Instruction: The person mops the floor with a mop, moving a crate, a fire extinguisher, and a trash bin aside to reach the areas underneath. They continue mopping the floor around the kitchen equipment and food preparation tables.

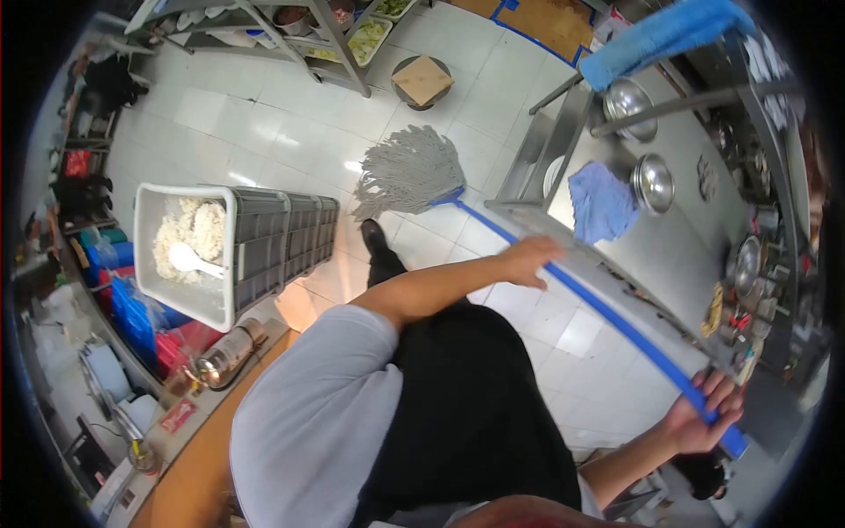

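right hand (704,409) grips blue mop handle (616,322)

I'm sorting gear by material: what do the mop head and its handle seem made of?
The mop head looks like matte cotton or synthetic yarn, given its loose grey strands. The handle looks smooth, its even blue suggesting plastic or coated metal.

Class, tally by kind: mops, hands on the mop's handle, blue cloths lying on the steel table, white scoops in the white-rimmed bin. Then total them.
Mop: 1
Hands: 2 (left hand, right hand)
Blue cloth: 1
White scoop: 1
Total: 5
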Available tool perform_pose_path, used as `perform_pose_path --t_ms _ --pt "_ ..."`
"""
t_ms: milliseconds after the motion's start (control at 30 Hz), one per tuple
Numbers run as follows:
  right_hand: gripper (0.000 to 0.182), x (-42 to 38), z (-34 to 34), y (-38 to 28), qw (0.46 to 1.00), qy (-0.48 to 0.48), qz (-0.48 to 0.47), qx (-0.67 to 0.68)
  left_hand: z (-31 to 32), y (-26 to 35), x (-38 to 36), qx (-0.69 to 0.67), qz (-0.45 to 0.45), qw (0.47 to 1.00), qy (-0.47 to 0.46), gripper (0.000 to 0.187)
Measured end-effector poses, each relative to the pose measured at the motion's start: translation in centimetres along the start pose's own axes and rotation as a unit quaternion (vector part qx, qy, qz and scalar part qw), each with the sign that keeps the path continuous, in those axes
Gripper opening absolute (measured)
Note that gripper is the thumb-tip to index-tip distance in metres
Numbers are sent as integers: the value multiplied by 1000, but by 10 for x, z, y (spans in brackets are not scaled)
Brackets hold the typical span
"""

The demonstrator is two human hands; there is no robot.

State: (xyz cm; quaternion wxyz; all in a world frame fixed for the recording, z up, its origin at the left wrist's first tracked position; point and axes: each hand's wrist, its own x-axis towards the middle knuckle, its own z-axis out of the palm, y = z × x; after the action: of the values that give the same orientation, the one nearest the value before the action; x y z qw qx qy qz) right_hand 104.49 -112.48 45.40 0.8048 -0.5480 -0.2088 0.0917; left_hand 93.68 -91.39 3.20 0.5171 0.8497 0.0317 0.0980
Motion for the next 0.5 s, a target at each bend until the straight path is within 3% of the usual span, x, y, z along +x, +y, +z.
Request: perform_pose_path --t_ms 33,133,233,333,367,467,500 --pt "43 -11 4 0 1000 -8 -8 0 10 2 21 -33 32 997 -62 62" --pt "45 -18 -39 7 999 -1 -34 -12 11 -1 36 -29 -64 966 -247 42" --pt "48 -36 -81 29 999 -14 -35 -16 6 -20 16 3 -42 973 -228 37" --pt "49 -81 -64 90 989 139 20 -45 -12 -89 -20 55 -45 973 -218 33" --pt "49 -93 -59 119 981 187 36 -48 -34 -112 -32 82 -94 969 -215 25" --pt "49 -122 25 223 972 210 102 -5 -110 -226 -83 183 -124 967 -131 16" --pt "48 -131 44 256 979 154 132 6 -137 -265 -106 211 -127 967 -69 17"
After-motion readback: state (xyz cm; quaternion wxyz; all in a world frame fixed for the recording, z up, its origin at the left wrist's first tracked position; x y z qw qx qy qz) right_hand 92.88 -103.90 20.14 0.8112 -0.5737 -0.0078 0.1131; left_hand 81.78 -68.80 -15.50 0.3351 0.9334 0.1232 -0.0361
